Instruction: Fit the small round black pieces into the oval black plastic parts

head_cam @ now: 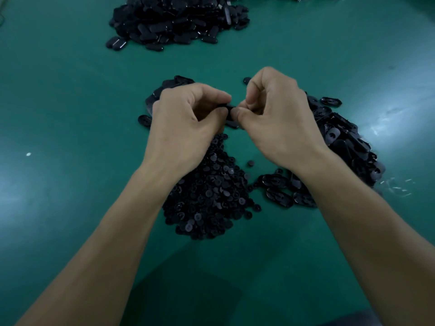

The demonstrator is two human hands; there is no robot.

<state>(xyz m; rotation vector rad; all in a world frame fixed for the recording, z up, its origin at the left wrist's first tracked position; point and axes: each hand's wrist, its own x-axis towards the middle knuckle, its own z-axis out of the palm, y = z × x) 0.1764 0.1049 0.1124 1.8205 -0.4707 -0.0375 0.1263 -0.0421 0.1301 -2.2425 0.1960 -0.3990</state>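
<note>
Both hands (231, 109) on one oval part (227, 107), piles close around.

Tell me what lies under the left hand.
Under the left hand: oval parts poke out beyond its knuckles, and the pile of round pieces runs beneath the wrist. What lies directly below is hidden.

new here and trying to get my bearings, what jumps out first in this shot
Two bare hands meet mid-frame, the left hand and right hand pinching one small black plastic part between them. Under the wrists spreads a heap of small round black pieces on the green table. A bigger pile of oval black plastic parts sits at the far edge.
</note>
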